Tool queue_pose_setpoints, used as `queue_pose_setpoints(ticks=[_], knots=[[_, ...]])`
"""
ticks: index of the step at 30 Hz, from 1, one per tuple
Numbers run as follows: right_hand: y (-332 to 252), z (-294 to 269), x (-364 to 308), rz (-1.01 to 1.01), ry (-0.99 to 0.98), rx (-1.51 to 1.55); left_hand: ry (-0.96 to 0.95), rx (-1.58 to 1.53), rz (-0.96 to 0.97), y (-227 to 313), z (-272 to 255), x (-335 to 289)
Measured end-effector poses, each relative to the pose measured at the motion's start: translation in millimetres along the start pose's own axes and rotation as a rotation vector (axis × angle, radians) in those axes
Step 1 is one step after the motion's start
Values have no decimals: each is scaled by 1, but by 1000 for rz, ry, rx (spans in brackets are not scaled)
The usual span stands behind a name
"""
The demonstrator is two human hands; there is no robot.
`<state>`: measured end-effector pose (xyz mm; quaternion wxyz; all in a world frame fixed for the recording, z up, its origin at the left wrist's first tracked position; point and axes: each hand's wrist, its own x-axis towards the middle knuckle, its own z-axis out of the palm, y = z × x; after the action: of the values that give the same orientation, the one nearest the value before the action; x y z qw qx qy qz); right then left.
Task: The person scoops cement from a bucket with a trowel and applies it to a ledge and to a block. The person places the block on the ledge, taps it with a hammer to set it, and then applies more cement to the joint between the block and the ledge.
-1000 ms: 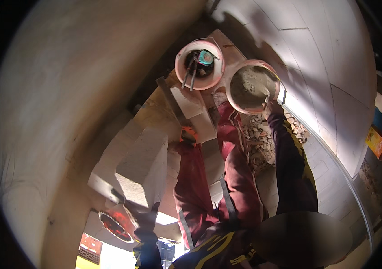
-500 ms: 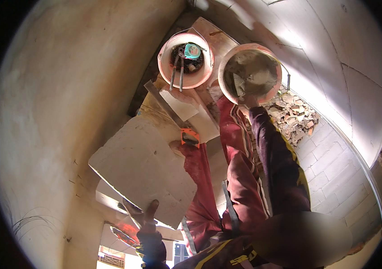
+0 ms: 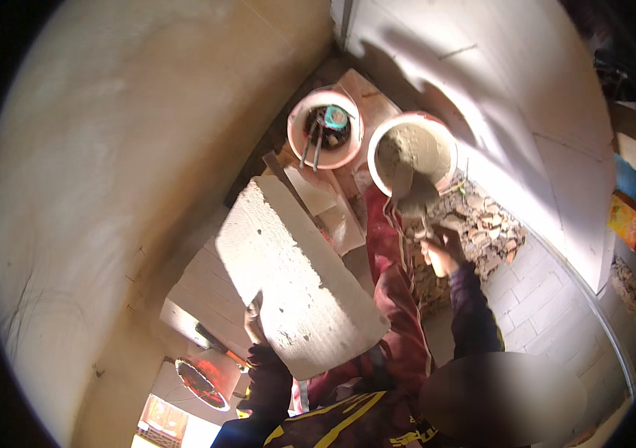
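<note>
A pale, thick building block [image 3: 292, 276] is tilted up in front of my legs, its broad side lit by the sun. My left hand [image 3: 254, 319] grips the block's left edge, some fingers hidden behind it. In my right hand [image 3: 443, 252] is the handle of a trowel [image 3: 415, 194], whose blade carries grey mortar at the near rim of a white bucket [image 3: 450, 145]. Wet grey mortar [image 3: 416, 143] lies inside that bucket.
Left of the mortar bucket stands another bucket [image 3: 294, 128] with a teal tape measure [image 3: 336, 116] and long-handled pincers [image 3: 316, 142]. Rubble [image 3: 482, 224] lies right of my legs. An orange-red bucket [image 3: 210, 377] is at lower left. Walls rise on both sides.
The block has been raised and tilted up by my left hand. My right hand has come back out of the mortar bucket toward me, with the loaded trowel now showing.
</note>
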<state>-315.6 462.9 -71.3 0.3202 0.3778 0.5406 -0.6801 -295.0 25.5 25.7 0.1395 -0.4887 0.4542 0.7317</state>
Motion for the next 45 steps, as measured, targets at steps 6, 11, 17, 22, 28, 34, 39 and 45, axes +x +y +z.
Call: queue_pose_setpoints(ticks=[6,11,17,22,28,34,39,45], knots=[[-109,79,-51,-551,-139,-499,-371,-248,23,-4,4,-31],[-187,144,-60,-891,-95,-579,-624,-494,-78,24,18,-78],[-241,178,-126,-1245,-65,-793,-719,-712,-78,52,26,-137],[-260,208,-204,-1467,-202,-923,-704,-779,41,61,6,-157],[-268,239,-288,-1767,-329,-982,-255,-540,427,49,-10,-141],[-267,218,-349,-1736,-409,-1222,-286,-641,408,51,-18,-133],[-233,162,-328,-1600,-333,-1075,-217,-615,377,49,-28,-129],[-104,44,-179,-607,264,-1043,-149,-494,263,35,-32,-105]])
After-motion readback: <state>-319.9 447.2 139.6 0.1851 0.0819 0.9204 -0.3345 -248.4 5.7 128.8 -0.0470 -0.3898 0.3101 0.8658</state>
